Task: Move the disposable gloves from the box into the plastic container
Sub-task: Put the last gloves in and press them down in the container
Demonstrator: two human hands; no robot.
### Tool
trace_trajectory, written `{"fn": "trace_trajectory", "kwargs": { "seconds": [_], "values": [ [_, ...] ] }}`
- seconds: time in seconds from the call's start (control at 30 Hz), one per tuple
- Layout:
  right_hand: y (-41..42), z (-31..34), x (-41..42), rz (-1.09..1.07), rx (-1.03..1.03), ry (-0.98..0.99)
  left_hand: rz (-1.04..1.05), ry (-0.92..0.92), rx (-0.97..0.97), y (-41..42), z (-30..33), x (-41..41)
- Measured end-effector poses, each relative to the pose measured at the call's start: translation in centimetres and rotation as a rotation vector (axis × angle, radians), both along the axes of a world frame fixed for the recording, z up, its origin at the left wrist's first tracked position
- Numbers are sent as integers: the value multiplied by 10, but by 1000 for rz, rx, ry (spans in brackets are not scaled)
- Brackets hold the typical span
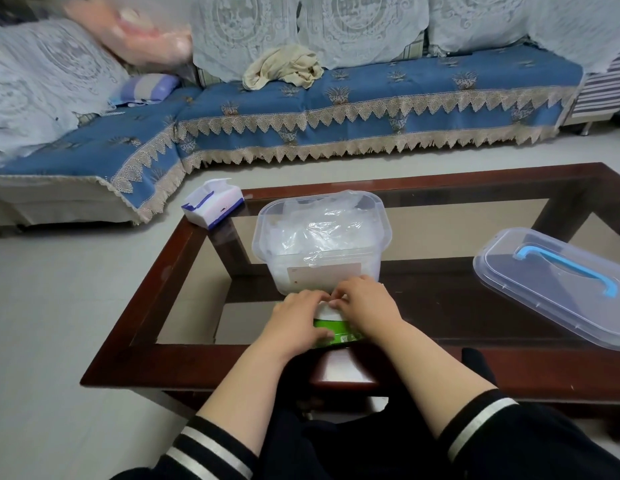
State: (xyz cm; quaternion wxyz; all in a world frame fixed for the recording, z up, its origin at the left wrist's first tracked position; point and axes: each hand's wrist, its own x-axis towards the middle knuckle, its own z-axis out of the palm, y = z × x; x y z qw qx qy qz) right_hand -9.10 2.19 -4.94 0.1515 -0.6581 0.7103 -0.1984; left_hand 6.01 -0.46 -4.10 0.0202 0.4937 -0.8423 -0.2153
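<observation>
At the near edge of the glass-topped coffee table (156, 271), 2 hands on a green and white box (331, 332): left hand (296, 323) curled over its left side, gripping it, right hand (365, 306) with fingers bent onto its white top. Just beyond, touching the fingertips, an open clear plastic container (320, 237) filled with crumpled transparent gloves (319, 226). To the right, its lid (558, 282) with a blue handle. At the far left corner, a tissue pack (213, 202).
</observation>
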Motion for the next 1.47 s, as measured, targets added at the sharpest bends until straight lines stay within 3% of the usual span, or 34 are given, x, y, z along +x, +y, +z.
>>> {"fn": "trace_trajectory", "kwargs": {
  "seconds": [0.17, 0.33, 0.4, 0.47, 0.57, 0.67, 0.9, 1.03, 1.2, 1.37, 1.47],
  "values": [
    [3, 7, 1, -55, -166, -190, 20, -9, -14, -4, -2, -2],
    [13, 19, -5, -136, -789, -514, 39, 23, 22, 0, 3, -2],
    [16, 22, -12, -165, -834, -576, 110, 230, 44, 1, 6, 0],
    [18, 23, -17, -171, -827, -609, 246, 557, 95, 4, 15, 1],
    [19, 23, -19, -151, -815, -631, 409, 1038, 322, 12, 37, -1],
    [20, 25, -18, -109, -815, -646, 419, 1221, 485, 10, 49, 0],
    [24, 27, -18, -4, -898, -596, 336, 1087, 450, -5, 81, 0],
    [23, 28, -20, 13, -955, -550, 140, 954, 408, -20, 103, -4],
    [22, 29, -28, -116, -1110, -481, 3, 835, 259, -39, 132, -22],
    [20, 30, -37, -197, -1179, -483, 104, 985, 183, -73, 138, -19],
    [17, 27, -37, -190, -1142, -486, 176, 851, 107, -84, 123, -20]
  ]
}}
